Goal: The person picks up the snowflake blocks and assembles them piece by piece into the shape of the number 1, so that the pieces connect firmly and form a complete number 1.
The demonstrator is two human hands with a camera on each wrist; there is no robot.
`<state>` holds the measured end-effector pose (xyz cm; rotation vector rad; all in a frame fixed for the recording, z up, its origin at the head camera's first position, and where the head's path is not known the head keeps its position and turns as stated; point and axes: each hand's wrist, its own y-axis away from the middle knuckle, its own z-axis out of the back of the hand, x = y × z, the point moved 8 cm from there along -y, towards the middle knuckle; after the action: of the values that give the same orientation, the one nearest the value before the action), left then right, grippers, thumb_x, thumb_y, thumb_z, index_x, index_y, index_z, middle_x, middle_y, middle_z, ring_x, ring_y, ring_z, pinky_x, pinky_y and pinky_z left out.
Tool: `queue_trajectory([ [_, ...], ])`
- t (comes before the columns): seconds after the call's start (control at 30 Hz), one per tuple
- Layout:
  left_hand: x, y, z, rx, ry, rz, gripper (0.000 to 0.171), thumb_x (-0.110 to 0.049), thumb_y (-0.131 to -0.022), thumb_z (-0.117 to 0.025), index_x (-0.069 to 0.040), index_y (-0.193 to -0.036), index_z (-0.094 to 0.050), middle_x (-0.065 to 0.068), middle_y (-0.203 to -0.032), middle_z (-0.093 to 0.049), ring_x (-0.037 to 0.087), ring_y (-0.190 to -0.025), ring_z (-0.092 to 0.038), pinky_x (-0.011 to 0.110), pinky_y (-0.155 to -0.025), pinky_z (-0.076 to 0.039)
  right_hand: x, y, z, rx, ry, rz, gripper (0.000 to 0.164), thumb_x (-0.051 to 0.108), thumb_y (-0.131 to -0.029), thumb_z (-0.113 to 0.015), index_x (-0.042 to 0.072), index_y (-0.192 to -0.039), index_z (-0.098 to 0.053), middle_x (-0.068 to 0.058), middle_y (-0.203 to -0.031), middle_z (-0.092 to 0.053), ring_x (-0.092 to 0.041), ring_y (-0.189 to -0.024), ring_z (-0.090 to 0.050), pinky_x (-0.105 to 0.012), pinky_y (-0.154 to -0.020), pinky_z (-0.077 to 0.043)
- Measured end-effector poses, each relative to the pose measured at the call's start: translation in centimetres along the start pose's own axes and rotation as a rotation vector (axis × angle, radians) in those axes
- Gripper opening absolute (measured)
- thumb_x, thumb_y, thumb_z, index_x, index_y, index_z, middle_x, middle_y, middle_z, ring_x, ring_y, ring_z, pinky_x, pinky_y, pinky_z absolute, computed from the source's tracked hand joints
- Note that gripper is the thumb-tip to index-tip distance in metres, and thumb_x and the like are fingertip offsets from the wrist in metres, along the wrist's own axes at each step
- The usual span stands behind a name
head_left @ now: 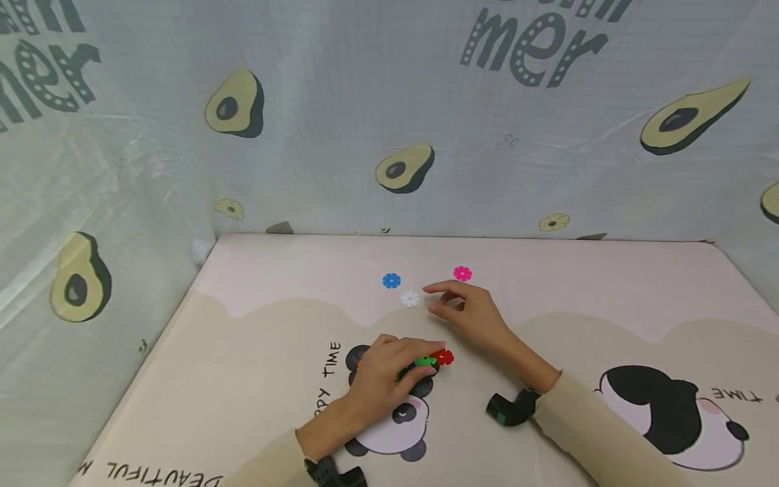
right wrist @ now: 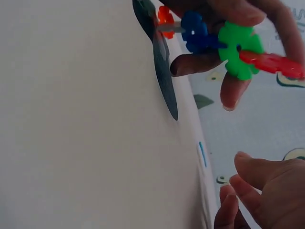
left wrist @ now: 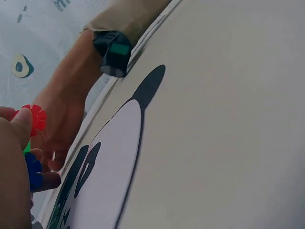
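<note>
My left hand (head_left: pixel 383 372) grips a chain of interlocking plastic flower discs above the panda print. In the right wrist view the chain shows an orange disc (right wrist: pixel 165 21), a blue disc (right wrist: pixel 193 33), a green disc (right wrist: pixel 233 38) and, at its end, a red disc (right wrist: pixel 274 63). Fingers and thumb of the left hand hold it around the blue and green part. My right hand (head_left: pixel 471 311) hovers over the table with bent fingers and a gap between thumb and forefinger, holding nothing. Just left of its fingertips lies a loose white disc (head_left: pixel 410 299).
A loose blue disc (head_left: pixel 391 281) lies behind and left of the white one, and a pink disc (head_left: pixel 462 273) lies behind the right hand. The printed table mat (head_left: pixel 255 379) ends at a hanging avocado-print sheet (head_left: pixel 328 101) at the back and left.
</note>
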<state>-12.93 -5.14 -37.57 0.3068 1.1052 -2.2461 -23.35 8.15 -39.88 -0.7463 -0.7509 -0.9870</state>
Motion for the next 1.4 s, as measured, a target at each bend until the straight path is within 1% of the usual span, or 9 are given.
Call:
queue_trajectory([
  [0.1,-0.1,0.0,-0.1,0.001,-0.001,-0.019,0.036,-0.023,-0.089,-0.069,-0.017,-0.124,-0.063,-0.009,-0.112,-0.067,0.0,-0.105,-0.058,0.023,-0.081,-0.04,0.0,-0.8,-0.9,0.035,0.003,0.016,0.029,0.018,-0.085,-0.074,0.018,-0.115,-0.07,0.004,-0.088,-0.063,-0.014,-0.076,-0.058,-0.03,-0.067,-0.051],
  [0.2,-0.2,0.0,0.0,-0.007,-0.02,-0.028,0.035,-0.023,-0.09,-0.068,-0.018,-0.124,-0.064,-0.009,-0.109,-0.068,-0.001,-0.101,-0.059,0.028,-0.082,-0.038,-0.1,-1.4,-1.7,0.075,-0.007,0.039,0.031,0.016,-0.085,-0.074,0.02,-0.116,-0.069,0.004,-0.092,-0.063,-0.015,-0.076,-0.057,-0.029,-0.064,-0.049],
  [0.33,-0.2,0.1,0.0,-0.002,-0.035,-0.026,0.037,-0.022,-0.089,-0.068,-0.02,-0.125,-0.062,-0.01,-0.106,-0.068,-0.001,-0.097,-0.059,0.036,-0.084,-0.034,-0.2,-1.9,-2.5,0.117,0.016,0.075,0.034,0.014,-0.085,-0.073,0.022,-0.118,-0.068,0.004,-0.101,-0.063,-0.014,-0.078,-0.054,-0.027,-0.065,-0.047],
  [0.5,-0.2,0.1,-0.2,0.025,-0.031,-0.034,0.034,-0.021,-0.092,-0.064,-0.02,-0.127,-0.061,-0.011,-0.107,-0.067,-0.001,-0.098,-0.058,0.037,-0.084,-0.032,0.0,-2.0,-3.1,0.138,0.069,0.127,0.036,0.01,-0.085,-0.073,0.021,-0.119,-0.068,0.005,-0.112,-0.064,-0.013,-0.076,-0.052,-0.026,-0.068,-0.046],
  [0.8,-0.4,0.2,-0.6,0.067,-0.038,-0.052,0.028,-0.017,-0.095,-0.06,-0.019,-0.122,-0.064,-0.011,-0.109,-0.065,0.002,-0.1,-0.057,0.032,-0.081,-0.033,0.3,-2.0,-3.4,0.122,0.134,0.186,0.031,0.009,-0.086,-0.071,0.02,-0.114,-0.071,0.007,-0.12,-0.063,-0.007,-0.083,-0.056,-0.028,-0.075,-0.048],
  [1.0,-0.5,0.1,-0.6,0.053,-0.047,-0.057,0.029,-0.018,-0.091,-0.066,-0.018,-0.121,-0.065,-0.009,-0.106,-0.065,0.003,-0.1,-0.059,0.031,-0.08,-0.034,0.4,-2.0,-3.0,0.055,0.131,0.16,0.026,0.008,-0.086,-0.072,0.019,-0.109,-0.072,0.006,-0.107,-0.065,-0.01,-0.075,-0.053,-0.027,-0.067,-0.047],
  [1.13,-0.5,0.1,-0.6,0.051,-0.046,-0.051,0.033,-0.017,-0.086,-0.072,-0.017,-0.119,-0.067,-0.009,-0.105,-0.066,0.003,-0.099,-0.059,0.031,-0.079,-0.035,0.4,-2.0,-2.8,0.011,0.138,0.153,0.025,0.007,-0.085,-0.072,0.015,-0.108,-0.072,0.002,-0.108,-0.064,-0.011,-0.075,-0.052,-0.027,-0.066,-0.046],
  [1.27,-0.4,0.1,-0.5,0.048,-0.047,-0.033,0.036,-0.016,-0.083,-0.075,-0.017,-0.118,-0.068,-0.009,-0.104,-0.066,0.002,-0.099,-0.059,0.028,-0.078,-0.035,0.3,-2.0,-2.7,-0.004,0.15,0.136,0.024,0.007,-0.085,-0.072,0.015,-0.107,-0.073,0.001,-0.11,-0.064,-0.011,-0.076,-0.054,-0.028,-0.067,-0.047],
  [1.4,-0.2,0.1,-0.5,0.048,-0.057,-0.013,0.036,-0.017,-0.082,-0.076,-0.018,-0.117,-0.069,-0.008,-0.104,-0.066,0.002,-0.099,-0.059,0.027,-0.078,-0.035,-0.1,-2.1,-2.7,0.007,0.16,0.096,0.028,0.007,-0.084,-0.073,0.015,-0.111,-0.072,0.001,-0.104,-0.063,-0.013,-0.076,-0.052,-0.028,-0.067,-0.046],
])
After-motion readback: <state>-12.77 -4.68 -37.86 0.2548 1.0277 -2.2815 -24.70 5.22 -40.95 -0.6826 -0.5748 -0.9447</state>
